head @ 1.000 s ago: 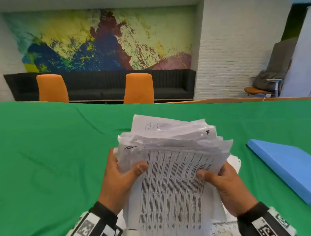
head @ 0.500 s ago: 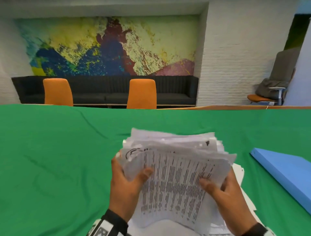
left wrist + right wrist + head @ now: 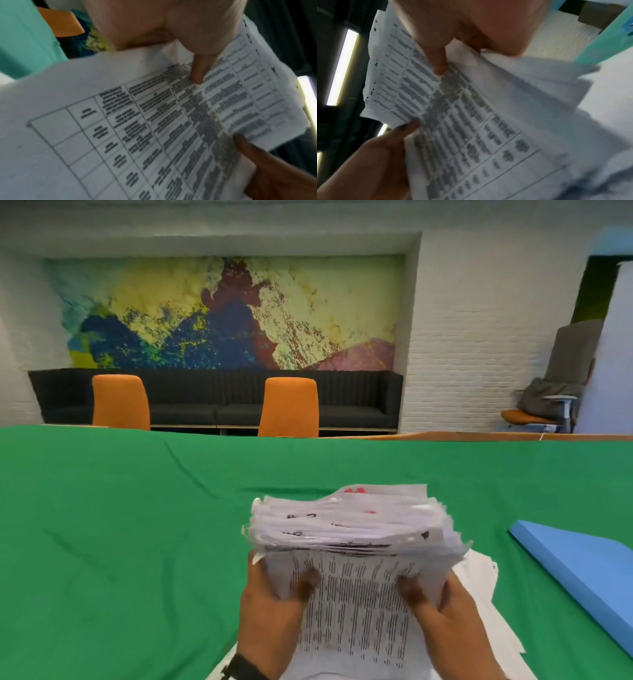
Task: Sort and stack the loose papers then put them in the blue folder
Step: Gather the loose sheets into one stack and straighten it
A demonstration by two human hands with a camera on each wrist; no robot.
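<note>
A thick, ragged stack of white papers stands on edge in front of me, its printed table sheet facing me. My left hand grips the stack's left side, thumb on the front sheet. My right hand grips the right side the same way. The left wrist view shows the table sheet with my left thumb pressed on it. In the right wrist view my right thumb presses the same sheet. The blue folder lies shut on the cloth at the right.
A green cloth covers the table. More white sheets lie under and right of the stack. Two orange chairs and a dark bench stand beyond the far edge.
The stack has dropped lower and tipped forward, so its top edges now face me more. Both hands went down with it. The view has tilted up.
</note>
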